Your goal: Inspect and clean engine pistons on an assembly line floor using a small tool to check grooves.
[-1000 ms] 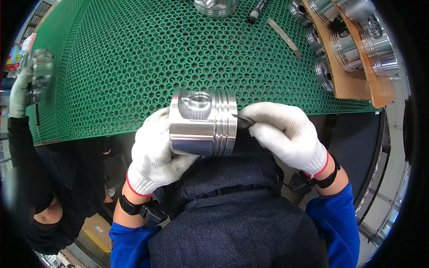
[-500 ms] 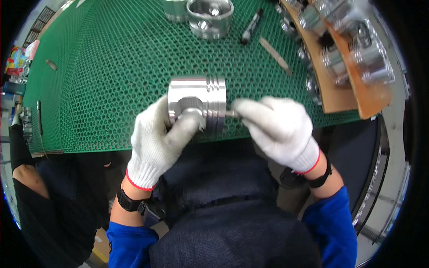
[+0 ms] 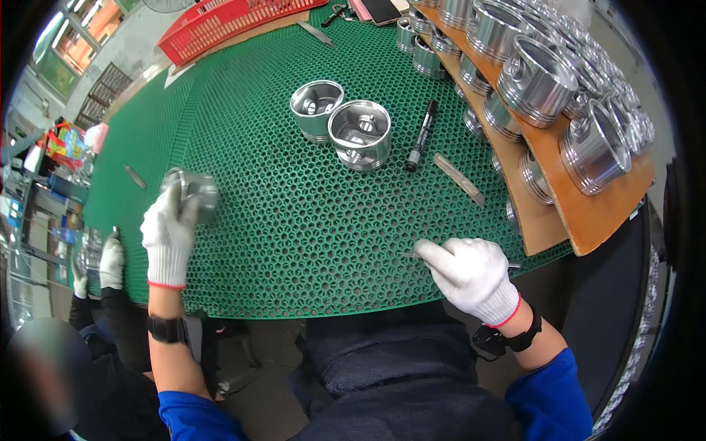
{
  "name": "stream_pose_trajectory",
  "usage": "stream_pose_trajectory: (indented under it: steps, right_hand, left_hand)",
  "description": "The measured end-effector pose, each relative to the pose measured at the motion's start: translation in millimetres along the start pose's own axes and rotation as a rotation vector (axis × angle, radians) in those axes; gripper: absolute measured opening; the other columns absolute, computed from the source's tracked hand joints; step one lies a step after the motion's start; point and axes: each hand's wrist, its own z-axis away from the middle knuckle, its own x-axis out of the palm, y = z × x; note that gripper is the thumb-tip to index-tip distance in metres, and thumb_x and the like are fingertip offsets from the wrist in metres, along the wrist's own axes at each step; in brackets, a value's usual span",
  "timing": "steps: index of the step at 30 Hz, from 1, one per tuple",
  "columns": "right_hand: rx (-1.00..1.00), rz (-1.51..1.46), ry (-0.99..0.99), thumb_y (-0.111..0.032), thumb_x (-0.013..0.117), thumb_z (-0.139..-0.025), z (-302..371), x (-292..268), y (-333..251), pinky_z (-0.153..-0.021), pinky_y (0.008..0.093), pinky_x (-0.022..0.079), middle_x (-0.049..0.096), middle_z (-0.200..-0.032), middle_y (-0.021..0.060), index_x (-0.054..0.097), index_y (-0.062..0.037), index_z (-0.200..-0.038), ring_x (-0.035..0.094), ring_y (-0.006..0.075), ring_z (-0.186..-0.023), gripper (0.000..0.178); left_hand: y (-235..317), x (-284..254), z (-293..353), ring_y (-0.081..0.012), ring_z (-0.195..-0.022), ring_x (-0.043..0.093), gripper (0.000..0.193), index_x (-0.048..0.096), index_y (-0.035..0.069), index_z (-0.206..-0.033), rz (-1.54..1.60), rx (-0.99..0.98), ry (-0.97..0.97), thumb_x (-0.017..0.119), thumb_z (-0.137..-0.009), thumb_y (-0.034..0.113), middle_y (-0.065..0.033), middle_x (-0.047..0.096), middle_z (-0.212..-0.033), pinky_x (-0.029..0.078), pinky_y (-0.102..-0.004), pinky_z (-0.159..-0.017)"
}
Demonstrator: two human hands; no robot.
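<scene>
The hands wear white gloves hemmed red; wristbands black, sleeves blue.

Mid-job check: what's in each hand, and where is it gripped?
The left hand holds a metal piston by its near left side, blurred; the right hand grips a slim tool around its middle, both ends showing.
</scene>
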Motion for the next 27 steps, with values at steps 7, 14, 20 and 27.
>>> stream_pose_trajectory:
  steps: [7,14,20,27]
  right_hand:
    - [-0.027,-0.004,0.005,-0.018,0.066,-0.076,1.4,5.3,0.9,-0.050,0.0312,0.045,0.045,-0.064,-0.0005,0.067,-0.0171,-0.112,0.052,0.0161,-0.055,0.036]
    - [-0.052,0.038,0.027,-0.017,0.066,-0.076,1.6,7.2,-3.4,-0.049,0.0312,0.045,0.044,-0.063,0.0000,0.067,-0.0175,-0.109,0.053,0.0159,-0.054,0.033]
    - [-0.039,0.038,0.070,-0.016,0.065,-0.076,1.4,8.0,-1.1,-0.048,0.0315,0.046,0.046,-0.062,0.0001,0.067,-0.0177,-0.106,0.054,0.0163,-0.053,0.030]
    - [-0.040,0.017,0.113,-0.015,0.066,-0.078,2.8,11.0,-3.0,-0.051,0.0341,0.047,0.049,-0.064,0.0021,0.066,-0.0184,-0.105,0.056,0.0202,-0.055,0.027]
  left_hand:
    - [57.3,18.3,-23.0,-0.0354,-0.118,0.055,0.064,0.055,0.006,-0.130,0.079,0.281,0.112,0.076,-0.069,0.003,-0.0184,0.058,-0.126,0.041,-0.0435,-0.104]
    - [188.1,30.9,-34.9,-0.0340,-0.101,0.064,0.061,0.047,0.003,-0.133,0.632,0.321,-0.146,0.072,-0.078,0.010,-0.0180,0.066,-0.109,0.050,-0.0395,-0.091]
    - [170.6,20.1,-26.7,-0.0230,-0.078,0.066,0.043,0.064,-0.003,-0.107,0.703,-0.099,-0.273,0.050,-0.094,0.036,-0.0148,0.069,-0.089,0.050,-0.0318,-0.075]
    - [162.6,25.9,-10.4,-0.0127,-0.090,0.055,0.044,0.061,-0.006,-0.115,1.040,-0.322,-0.336,0.054,-0.094,0.032,-0.0085,0.065,-0.099,0.041,-0.0268,-0.084]
